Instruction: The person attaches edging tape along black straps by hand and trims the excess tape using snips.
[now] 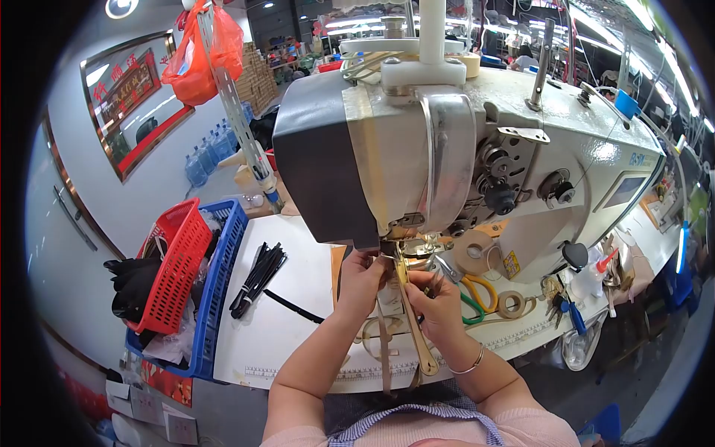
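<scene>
My left hand (363, 281) is at the needle area of a large sewing machine (406, 141), fingers pinched together close to the presser foot. What they hold is hidden. My right hand (438, 304) is closed beside a shiny tan strip (417, 335), with the thumb against its edge. That strip runs from under the needle down towards my body and ends in a rounded fold. A narrower, duller strip (385, 343) hangs to its left over the table edge. Something small and dark shows between my right fingers, too small to name.
Black strips (258, 279) lie on the white table (246, 346) left of my arm, near a blue basket (223, 287) and a red basket (175, 268). Yellow-handled scissors (488, 293), a tape roll (512, 305) and a white bottle (588, 281) lie to the right.
</scene>
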Action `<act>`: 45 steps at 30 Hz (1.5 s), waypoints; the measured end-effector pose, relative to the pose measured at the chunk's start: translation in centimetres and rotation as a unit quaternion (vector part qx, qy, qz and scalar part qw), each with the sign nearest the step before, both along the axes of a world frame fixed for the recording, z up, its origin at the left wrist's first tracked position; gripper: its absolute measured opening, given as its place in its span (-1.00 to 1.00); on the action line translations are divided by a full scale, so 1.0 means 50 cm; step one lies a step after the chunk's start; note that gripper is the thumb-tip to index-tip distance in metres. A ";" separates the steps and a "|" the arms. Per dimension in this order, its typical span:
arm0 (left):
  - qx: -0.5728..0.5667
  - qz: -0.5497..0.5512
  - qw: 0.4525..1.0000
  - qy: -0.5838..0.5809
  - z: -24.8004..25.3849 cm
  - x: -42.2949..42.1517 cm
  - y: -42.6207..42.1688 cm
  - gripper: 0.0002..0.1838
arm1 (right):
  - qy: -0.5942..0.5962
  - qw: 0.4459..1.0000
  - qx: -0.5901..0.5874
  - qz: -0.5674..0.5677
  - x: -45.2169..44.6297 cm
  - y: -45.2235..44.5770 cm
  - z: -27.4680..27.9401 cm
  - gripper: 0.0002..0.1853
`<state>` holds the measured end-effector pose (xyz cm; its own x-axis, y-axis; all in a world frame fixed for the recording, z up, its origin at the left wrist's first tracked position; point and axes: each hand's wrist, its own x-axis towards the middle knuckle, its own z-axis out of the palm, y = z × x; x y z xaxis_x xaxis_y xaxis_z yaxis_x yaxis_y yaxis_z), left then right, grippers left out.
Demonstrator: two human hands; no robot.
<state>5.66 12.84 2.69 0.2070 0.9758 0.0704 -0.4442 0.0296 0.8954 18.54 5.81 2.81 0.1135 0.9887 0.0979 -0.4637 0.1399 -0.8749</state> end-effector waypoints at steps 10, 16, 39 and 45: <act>0.017 0.016 1.000 -0.004 -0.004 0.004 0.001 -0.91 | 0.011 1.000 0.001 -0.020 0.000 0.001 -0.006 -0.82; 0.022 0.043 0.999 -0.006 -0.011 0.013 0.000 -0.91 | 0.007 1.000 0.003 -0.025 -0.001 0.002 -0.015 -0.81; 0.240 0.268 0.921 0.153 0.037 -0.170 -0.105 -0.83 | -0.266 0.957 0.113 -0.026 -0.051 -0.049 -0.108 -0.57; 0.493 0.471 0.693 0.233 0.042 -0.086 0.006 -0.83 | -0.046 0.960 -0.093 0.260 -0.140 -0.071 -0.141 -0.47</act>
<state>1.37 13.12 4.77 -0.2638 0.2187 0.9395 0.4937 -0.8061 0.3263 11.54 2.26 -4.22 -0.4007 0.9108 -0.0993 -0.3481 -0.2516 -0.9031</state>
